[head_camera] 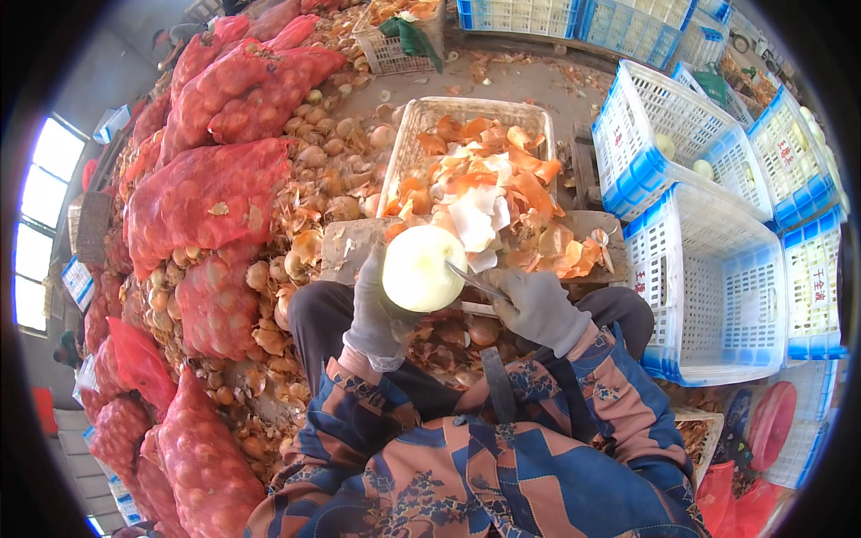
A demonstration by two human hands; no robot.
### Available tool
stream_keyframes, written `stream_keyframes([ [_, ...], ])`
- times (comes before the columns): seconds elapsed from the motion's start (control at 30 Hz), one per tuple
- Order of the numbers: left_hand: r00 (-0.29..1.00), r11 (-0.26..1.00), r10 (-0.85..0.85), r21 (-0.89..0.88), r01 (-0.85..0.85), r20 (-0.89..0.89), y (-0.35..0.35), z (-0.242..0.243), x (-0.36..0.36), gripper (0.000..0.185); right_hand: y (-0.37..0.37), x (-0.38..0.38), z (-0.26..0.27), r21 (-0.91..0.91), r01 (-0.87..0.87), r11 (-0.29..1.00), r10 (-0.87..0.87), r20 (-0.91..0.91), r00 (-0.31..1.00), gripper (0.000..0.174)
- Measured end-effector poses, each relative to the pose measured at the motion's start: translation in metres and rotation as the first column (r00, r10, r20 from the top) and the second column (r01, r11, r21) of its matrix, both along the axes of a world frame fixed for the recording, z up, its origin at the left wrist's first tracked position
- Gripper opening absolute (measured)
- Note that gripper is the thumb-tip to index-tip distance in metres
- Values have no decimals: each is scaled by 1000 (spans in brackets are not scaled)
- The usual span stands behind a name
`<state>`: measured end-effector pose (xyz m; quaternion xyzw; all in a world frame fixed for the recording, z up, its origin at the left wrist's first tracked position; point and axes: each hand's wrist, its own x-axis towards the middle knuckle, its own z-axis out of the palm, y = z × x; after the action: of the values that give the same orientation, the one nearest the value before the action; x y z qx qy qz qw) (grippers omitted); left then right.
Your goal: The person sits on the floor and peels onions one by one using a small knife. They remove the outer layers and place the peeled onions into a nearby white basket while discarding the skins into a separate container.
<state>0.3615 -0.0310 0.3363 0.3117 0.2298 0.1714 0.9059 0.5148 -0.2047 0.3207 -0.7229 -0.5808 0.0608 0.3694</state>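
A peeled, pale onion is in my gloved left hand, above a worn wooden board. My right hand, also in a grey glove, grips a small knife. The blade meets the right side of the onion; whether its tip is cutting in I cannot tell. Right behind the onion hang or lie white inner layers. Beyond the board stands a plastic crate heaped with orange onion skins. More dry skins lie on the board's right part.
Red mesh sacks of onions are piled on the left. Loose unpeeled onions cover the floor beside them. On the right, a blue-and-white crate stands near my knee, and another crate behind it holds a few peeled onions.
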Motion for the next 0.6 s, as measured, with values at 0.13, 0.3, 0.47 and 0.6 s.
stream_keyframes([
  [0.13, 999, 981, -20, 191, 25, -28, 5, 5, -19, 80, 0, -2, 17, -49, -83, 995, 83, 3, 997, 20],
  [0.3, 998, 986, -44, 164, 37, 41, 3, 8, -31, 81, -2, -9, 19, -109, -61, 992, 68, 67, 995, 24],
  [0.47, 997, 965, -53, 260, 37, 54, 2, 10, -34, 84, 0, -10, 16, -164, -101, 981, 100, -19, 995, 27],
  [0.6, 994, 928, -104, 364, 82, 42, 9, 3, -35, 87, 2, -7, 24, -293, -125, 948, 119, -39, 992, 27],
])
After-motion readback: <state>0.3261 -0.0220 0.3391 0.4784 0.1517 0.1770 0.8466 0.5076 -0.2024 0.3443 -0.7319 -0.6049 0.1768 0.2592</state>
